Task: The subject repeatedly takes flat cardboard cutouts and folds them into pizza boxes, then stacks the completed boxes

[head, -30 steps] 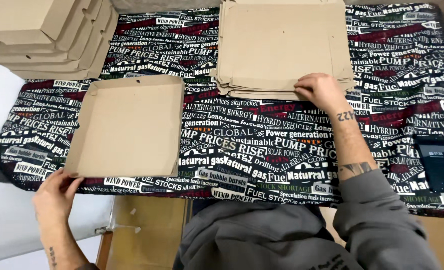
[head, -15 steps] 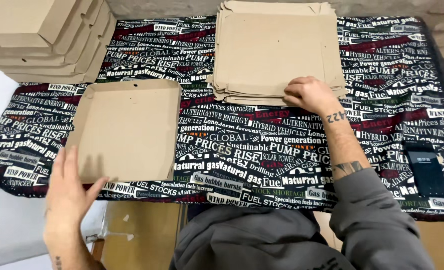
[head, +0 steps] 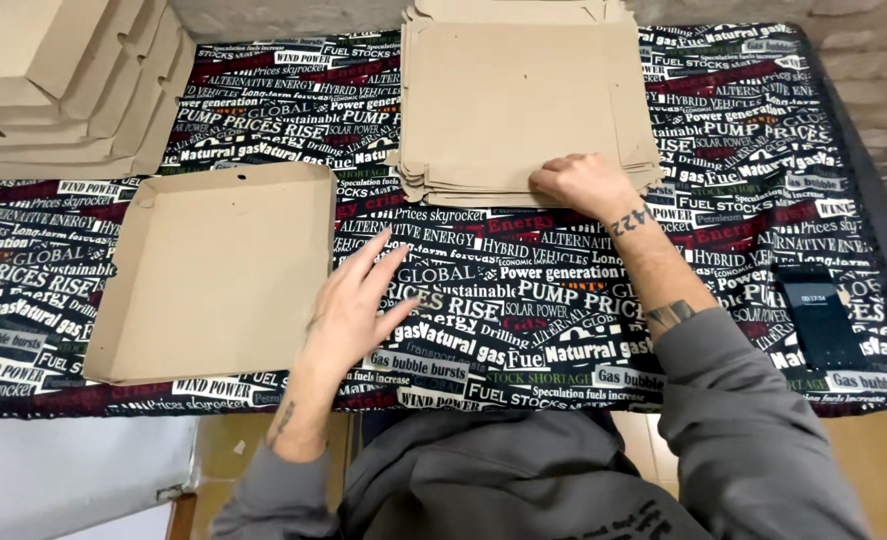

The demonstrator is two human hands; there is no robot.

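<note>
Head view, looking down on a table under a black printed cloth [head: 523, 300] covered in white lettering. Right hand [head: 581, 184] rests on the near edge of a stack of flat cardboard sheets [head: 523, 100] at the far middle of the table; fingers curled and close together, tips on the top sheet's edge. Can't tell whether a sheet is actually pinched or only pressed. Left hand [head: 353, 315] is open above the cloth, fingers spread and pointing away from the body, thumb out to the right, gripping nothing. It sits just right of a folded-up shallow cardboard tray [head: 213, 275], which lies on the near left of the table with its low walls up; hand and tray look apart, though the heel of the hand is close to the tray's right wall. Far left corner: pile of finished cardboard boxes [head: 53, 80], stacked and staggered. Right side of the cloth: dark phone [head: 813, 315], lying flat, well apart from both hands. Grey sleeves on both arms.
</note>
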